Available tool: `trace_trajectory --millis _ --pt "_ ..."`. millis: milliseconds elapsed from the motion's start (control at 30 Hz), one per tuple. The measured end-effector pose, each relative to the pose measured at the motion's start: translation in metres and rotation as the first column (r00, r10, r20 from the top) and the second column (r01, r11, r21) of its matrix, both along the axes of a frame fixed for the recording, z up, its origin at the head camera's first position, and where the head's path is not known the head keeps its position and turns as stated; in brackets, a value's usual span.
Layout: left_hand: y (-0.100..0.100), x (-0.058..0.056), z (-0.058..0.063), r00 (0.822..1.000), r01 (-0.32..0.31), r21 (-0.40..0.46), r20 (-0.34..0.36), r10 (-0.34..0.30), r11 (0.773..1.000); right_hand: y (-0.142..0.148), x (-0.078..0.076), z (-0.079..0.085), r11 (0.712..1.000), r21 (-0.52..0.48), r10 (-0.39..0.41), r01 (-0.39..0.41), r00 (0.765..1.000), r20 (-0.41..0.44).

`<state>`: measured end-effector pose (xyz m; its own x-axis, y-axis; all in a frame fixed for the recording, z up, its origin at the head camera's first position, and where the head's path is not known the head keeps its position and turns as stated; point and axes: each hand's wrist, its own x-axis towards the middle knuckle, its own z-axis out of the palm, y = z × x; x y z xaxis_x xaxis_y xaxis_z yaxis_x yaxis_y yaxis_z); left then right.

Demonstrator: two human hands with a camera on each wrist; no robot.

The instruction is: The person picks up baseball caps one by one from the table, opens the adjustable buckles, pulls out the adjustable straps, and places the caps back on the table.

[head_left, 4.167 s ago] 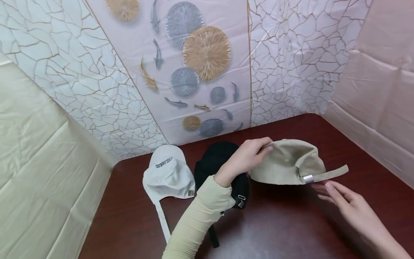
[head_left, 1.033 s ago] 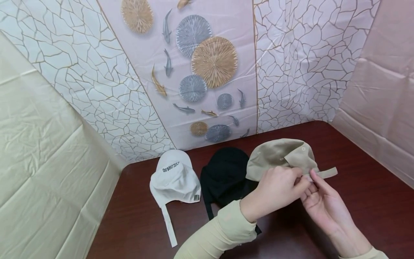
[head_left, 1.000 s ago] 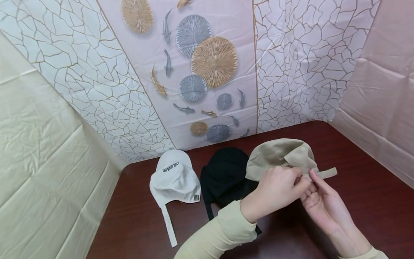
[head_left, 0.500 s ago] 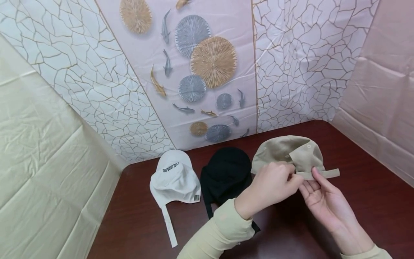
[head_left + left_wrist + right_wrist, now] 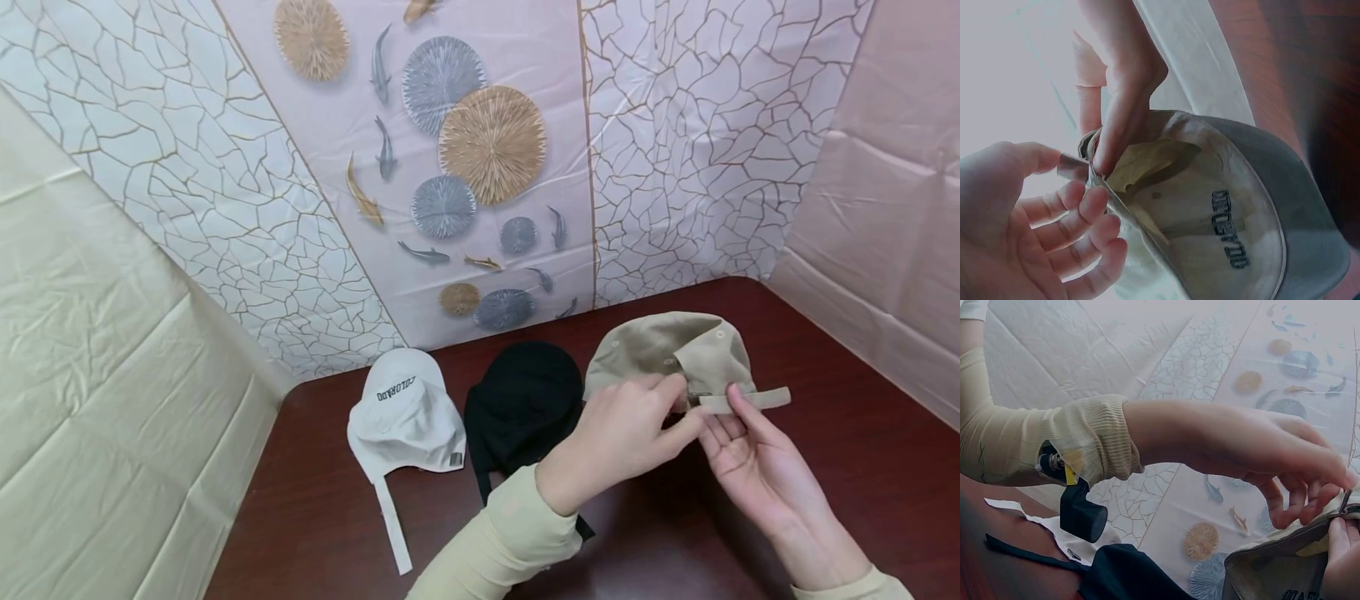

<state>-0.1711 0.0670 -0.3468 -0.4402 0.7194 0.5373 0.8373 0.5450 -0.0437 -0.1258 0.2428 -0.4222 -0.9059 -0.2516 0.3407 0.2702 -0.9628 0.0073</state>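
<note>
Both hands work at the back strap of a beige baseball cap. My left hand has its thumb and fingertips at the strap's metal buckle; in the left wrist view its thumb presses the buckle's plate and the other fingers curl in beside it. My right hand pinches the strap close to the buckle, thumb on top, with the strap's loose end sticking out to the right. The left wrist view looks into the cap, where dark stitched lettering shows on the front panel.
A white cap marked COLORADO lies at the left with its strap hanging toward me. Beside it lies a black cap, partly behind my left forearm. The dark red table is bounded by fabric walls on several sides.
Since the earliest frame, my left hand has moved from the cap's far edge to the buckle and my right hand has gripped the strap. Lately the cap has shifted slightly right.
</note>
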Motion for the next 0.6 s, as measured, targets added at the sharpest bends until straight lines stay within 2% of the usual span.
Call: trace_trajectory --millis 233,367,600 --pt "-0.010 0.001 -0.004 0.989 -0.021 -0.092 -0.147 0.007 0.996 0.002 0.003 0.002 1.000 0.003 0.002 -0.002 1.000 0.030" --pt "-0.013 -0.002 -0.010 0.974 -0.045 -0.077 -0.224 0.027 0.996 0.001 0.003 0.003 1.000 0.001 0.001 -0.001 1.000 0.031" --pt "-0.013 -0.007 -0.017 0.973 -0.004 -0.002 -0.229 0.003 1.000 -0.001 0.004 0.004 1.000 0.002 0.005 -0.005 1.000 -0.004"
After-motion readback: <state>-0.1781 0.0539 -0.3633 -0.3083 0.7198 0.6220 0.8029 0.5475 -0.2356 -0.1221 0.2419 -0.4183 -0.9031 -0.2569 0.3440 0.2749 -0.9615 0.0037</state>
